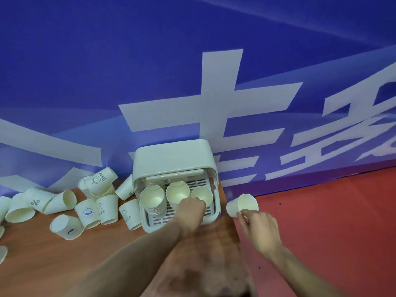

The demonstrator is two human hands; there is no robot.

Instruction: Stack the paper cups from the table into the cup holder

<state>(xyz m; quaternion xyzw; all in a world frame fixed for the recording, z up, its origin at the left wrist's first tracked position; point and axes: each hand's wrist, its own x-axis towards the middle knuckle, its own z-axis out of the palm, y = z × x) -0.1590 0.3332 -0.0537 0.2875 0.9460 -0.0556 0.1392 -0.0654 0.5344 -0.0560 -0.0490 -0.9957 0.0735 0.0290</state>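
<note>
Nearest us, our right hand (pixel 258 224) pinches the rim of a plain white paper cup (pixel 243 205) held tilted off the brown wooden worktop (pixel 64 260), while our left hand (pixel 190 213) curls its fingers at the right-hand stack of nested cups (pixel 202 195). That stack stands with two others in the white plastic box-shaped cup holder (pixel 173 159). Left of it, loose printed cups (pixel 85 211) lie scattered before the blue banner (pixel 128 71).

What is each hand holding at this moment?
Left hand: inside the cup holder, grip hidden, cannot tell.
Right hand: pinches a paper cup.
</note>
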